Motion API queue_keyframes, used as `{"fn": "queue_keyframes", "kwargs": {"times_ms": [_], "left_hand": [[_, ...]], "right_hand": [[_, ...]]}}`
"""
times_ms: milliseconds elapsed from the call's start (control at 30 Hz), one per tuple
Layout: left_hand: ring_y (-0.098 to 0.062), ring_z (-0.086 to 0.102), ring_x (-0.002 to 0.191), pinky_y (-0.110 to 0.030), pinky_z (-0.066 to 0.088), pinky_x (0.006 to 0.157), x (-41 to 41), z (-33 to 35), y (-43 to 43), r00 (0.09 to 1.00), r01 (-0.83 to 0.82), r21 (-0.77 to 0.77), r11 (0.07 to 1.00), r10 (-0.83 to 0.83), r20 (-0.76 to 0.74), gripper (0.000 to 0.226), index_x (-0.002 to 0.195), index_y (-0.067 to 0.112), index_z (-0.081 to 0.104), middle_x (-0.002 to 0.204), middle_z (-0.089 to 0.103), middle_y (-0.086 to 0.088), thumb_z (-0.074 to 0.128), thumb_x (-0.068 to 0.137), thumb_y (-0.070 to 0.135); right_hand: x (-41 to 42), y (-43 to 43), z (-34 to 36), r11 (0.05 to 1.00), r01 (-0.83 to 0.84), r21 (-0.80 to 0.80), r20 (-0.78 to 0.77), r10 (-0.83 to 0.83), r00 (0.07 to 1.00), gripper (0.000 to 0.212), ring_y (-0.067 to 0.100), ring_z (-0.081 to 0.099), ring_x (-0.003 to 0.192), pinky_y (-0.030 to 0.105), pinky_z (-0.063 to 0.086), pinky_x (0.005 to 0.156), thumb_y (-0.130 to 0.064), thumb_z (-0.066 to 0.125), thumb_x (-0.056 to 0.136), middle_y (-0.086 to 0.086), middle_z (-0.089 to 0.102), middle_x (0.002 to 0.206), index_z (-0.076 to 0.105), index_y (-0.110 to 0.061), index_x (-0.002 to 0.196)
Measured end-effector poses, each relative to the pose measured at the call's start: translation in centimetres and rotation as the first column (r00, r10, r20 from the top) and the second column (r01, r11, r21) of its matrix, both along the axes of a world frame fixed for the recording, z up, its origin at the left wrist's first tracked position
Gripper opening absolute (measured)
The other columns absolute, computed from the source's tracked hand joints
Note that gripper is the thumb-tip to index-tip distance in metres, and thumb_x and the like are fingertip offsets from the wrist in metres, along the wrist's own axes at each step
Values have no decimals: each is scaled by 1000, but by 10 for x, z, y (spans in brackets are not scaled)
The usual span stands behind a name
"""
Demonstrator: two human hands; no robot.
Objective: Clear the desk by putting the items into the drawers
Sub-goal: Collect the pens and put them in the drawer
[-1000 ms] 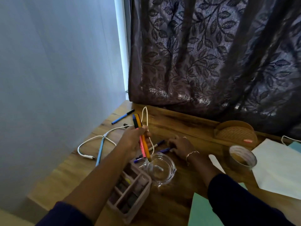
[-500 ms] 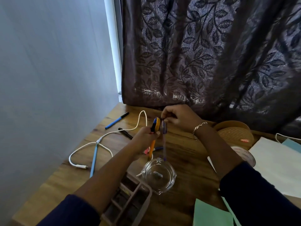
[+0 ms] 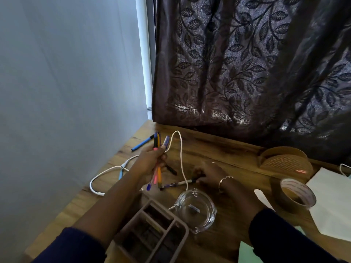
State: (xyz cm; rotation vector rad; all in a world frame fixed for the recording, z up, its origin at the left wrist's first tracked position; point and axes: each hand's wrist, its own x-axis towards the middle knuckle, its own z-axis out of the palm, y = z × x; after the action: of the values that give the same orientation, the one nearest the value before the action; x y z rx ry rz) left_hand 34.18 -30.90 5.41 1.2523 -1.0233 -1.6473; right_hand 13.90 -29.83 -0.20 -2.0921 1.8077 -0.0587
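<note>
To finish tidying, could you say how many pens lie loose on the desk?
4: blue pen far left, light-blue pen by the cable, black pen mid-desk, last pen at the right hand. Arms may hide more.

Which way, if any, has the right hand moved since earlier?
Yes. The right hand dropped from the held pens to the desk, nearer the glass bowl.

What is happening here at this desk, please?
A person is gathering pens off a wooden desk. The left hand holds a bunch of pens upright. The right hand reaches to a loose pen lying beside it; blur hides whether its fingers grip it. A blue pen and a white cable lie on the desk too.
</note>
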Motion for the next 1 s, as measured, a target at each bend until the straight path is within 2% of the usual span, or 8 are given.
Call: {"fn": "queue_keyframes", "kwargs": {"times_ms": [167, 333, 400, 500, 667, 800, 867, 1000], "left_hand": [[-7, 35, 33, -17, 32, 33, 17, -5, -10, 996, -26, 25, 999, 23, 84, 15, 77, 9, 49, 50, 45, -2, 60, 88, 9], [-16, 53, 57, -19, 36, 41, 13, 0, -12, 965, 133, -66, 989, -114, 234, 9, 94, 7, 59, 89, 67, -20, 62, 85, 7], [-11, 59, 58, -17, 37, 40, 8, 2, -12, 966, 194, -110, 975, -171, 194, 7, 91, 8, 59, 80, 71, -10, 59, 86, 3], [-5, 65, 57, -17, 47, 46, -4, 9, -7, 976, 219, -144, 965, -215, 40, 11, 85, 8, 59, 64, 71, 2, 53, 89, -1], [-18, 68, 70, -39, 52, 74, 8, 6, -10, 971, 177, -110, 978, -192, -143, 14, 100, 6, 60, 71, 70, -3, 48, 92, 6], [-10, 51, 44, -22, 49, 47, 36, -2, -21, 984, 55, -38, 998, -61, -168, 16, 97, 3, 59, 62, 49, -2, 45, 95, 12], [-6, 40, 35, -15, 37, 36, 53, -8, -29, 988, -52, -36, 998, 46, -148, 17, 86, 6, 58, 61, 40, -2, 45, 96, 11], [-4, 36, 30, -11, 30, 32, 87, -23, -40, 971, -186, 2, 983, 184, -156, 16, 77, 7, 52, 59, 39, -3, 49, 92, 5]], "right_hand": [[0, -1, -3, 998, -43, -34, -172, 37, 984, 21, 23, 49, 110, 31, 40, 85, -21, 64, 83, 4, 56, 116, 61, -18, 104], [-12, -2, 51, 983, -66, -170, -241, 24, 970, 12, 22, 55, 107, 30, 44, 82, -19, 61, 84, -1, 65, 108, 66, -20, 95], [-6, -2, 86, 967, -96, -235, -217, 44, 975, 12, 21, 55, 104, 31, 44, 83, -20, 64, 83, 1, 64, 105, 67, -18, 94], [19, -4, 131, 930, -140, -340, -86, 118, 989, 13, 13, 56, 90, 24, 40, 76, -20, 67, 82, 0, 66, 99, 69, -15, 94], [69, -32, 141, 918, -145, -368, 130, 205, 970, 12, 10, 58, 79, 22, 41, 71, -12, 70, 77, 0, 66, 84, 70, -12, 88], [92, -60, 101, 973, 58, -223, 514, 67, 855, 24, 15, 52, 71, 25, 38, 67, -8, 71, 77, 4, 56, 75, 55, -15, 93], [98, -71, 68, 975, 137, -173, 436, -49, 898, 19, 22, 56, 78, 25, 37, 66, -10, 67, 80, 10, 61, 83, 58, -9, 97], [107, -71, 7, 989, 142, -43, -31, -144, 989, 31, 31, 55, 108, 28, 42, 81, -23, 64, 82, 16, 59, 115, 58, -7, 108]]}}
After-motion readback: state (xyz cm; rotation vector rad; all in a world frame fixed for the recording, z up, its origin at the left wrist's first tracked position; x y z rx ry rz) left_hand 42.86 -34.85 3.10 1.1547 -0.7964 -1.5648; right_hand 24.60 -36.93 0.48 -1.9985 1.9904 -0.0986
